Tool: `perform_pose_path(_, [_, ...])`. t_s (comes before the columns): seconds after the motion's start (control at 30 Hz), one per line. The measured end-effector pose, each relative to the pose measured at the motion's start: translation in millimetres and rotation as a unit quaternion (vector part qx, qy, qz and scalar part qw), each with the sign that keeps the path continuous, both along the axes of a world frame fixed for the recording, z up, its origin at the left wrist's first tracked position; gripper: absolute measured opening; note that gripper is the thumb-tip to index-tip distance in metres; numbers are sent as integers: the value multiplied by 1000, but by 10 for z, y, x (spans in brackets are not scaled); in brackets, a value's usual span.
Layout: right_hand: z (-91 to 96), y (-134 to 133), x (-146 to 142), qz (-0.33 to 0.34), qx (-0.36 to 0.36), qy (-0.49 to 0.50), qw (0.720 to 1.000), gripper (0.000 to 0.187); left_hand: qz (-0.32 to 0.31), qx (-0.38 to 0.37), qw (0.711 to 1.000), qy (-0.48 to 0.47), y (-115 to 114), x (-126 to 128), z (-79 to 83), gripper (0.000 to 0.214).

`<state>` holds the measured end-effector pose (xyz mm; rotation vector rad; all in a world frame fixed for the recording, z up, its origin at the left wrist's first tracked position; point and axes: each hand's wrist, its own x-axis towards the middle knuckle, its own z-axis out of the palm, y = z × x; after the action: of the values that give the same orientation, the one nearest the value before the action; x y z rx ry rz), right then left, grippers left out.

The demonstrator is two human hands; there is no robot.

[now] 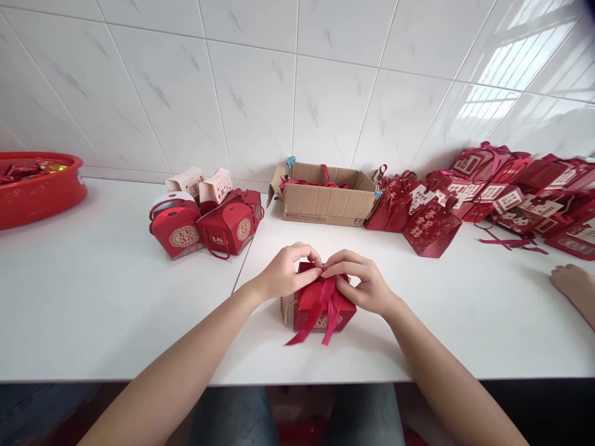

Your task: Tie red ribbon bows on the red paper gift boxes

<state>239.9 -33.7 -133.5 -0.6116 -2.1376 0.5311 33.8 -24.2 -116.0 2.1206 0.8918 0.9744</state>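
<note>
In front of me on the white table stands a red gift box [344,314] with a gold round print on its front. A dark pink ribbon [320,310] is gathered at its top, and two tails hang down over the front. My left hand [292,269] pinches the ribbon at the top from the left side. From the right, my right hand [360,282] also has its fingers closed on the ribbon, close to the left fingertips. The knot or loop between the fingers is partly hidden. A gold cord [283,311] shows at the box's left side.
Behind the box is an open cardboard box [325,204] with ribbons inside. Red gift boxes [183,229] stand to the left, and many more red boxes [488,179] are piled right. A red basin [41,198] sits far left. Another person's hand [569,279] rests at the right edge.
</note>
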Motion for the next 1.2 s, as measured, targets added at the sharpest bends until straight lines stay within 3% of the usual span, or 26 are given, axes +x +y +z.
perform_pose_path(0.33, [27, -43, 64, 16, 19, -10, 1000, 32, 27, -3, 1000, -3, -15, 4, 17, 7])
perform_pose_path(0.47, [18, -39, 72, 16, 18, -7, 1000, 31, -5, -3, 1000, -13, -22, -11, 44, 6])
perform_pose_path(0.6, [-3, -33, 57, 0, 14, 0, 1000, 28, -42, 10, 999, 0, -23, -17, 46, 19])
perform_pose_path(0.83, [-43, -31, 41, -14, 6, 23, 1000, 30, -15, 15, 1000, -9, -48, 60, -12, 21])
perform_pose_path(1.03, [-35, -10, 35, 8, 51, 22, 998, 33, -2, 59, 998, -30, -81, 95, -24, 14])
perform_pose_path(1.2, [-50, 5, 54, 16, 75, 28, 997, 33, 27, 123, 992, 17, -94, 86, -18, 14])
